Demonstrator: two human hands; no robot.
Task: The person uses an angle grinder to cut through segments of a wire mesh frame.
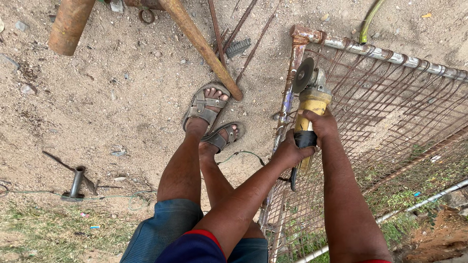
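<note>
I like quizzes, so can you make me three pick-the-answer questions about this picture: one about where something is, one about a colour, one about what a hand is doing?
1. Where is the grinder's disc?
A. by the rusty frame post
B. on the grass
C. under a sandal

2. What colour is the grinder's body?
A. blue
B. yellow
C. white

3. What is the right hand doing?
A. hanging free
B. lying flat on sand
C. gripping the grinder

Answers: 1 A, the disc sits beside the frame post. 2 B, its casing is yellow. 3 C, fingers wrap the body; the left hand grips lower.
</note>
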